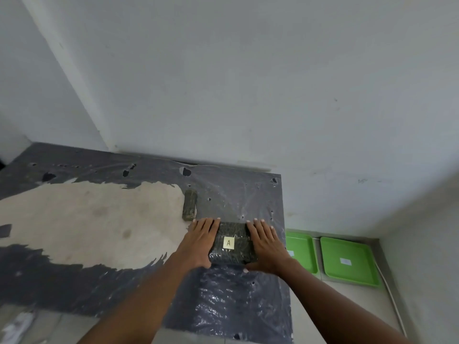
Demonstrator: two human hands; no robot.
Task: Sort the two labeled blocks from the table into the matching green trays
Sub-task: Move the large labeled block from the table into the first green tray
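A dark wrapped block with a pale label reading "A" (232, 242) lies flat on the table near its right edge. My left hand (198, 240) presses against its left side and my right hand (267, 243) against its right side, so both hands clasp it. A second block (190, 204) stands on its narrow side just behind my left hand; its label is hidden. Two green trays sit on the floor to the right of the table: the nearer tray (301, 249) and the farther tray (347, 259), each with a small white label I cannot read.
The table (99, 219) is covered in torn dark plastic with a bare beige patch on the left. White walls stand close behind and to the right. A white cable (393, 301) runs along the floor beside the farther tray.
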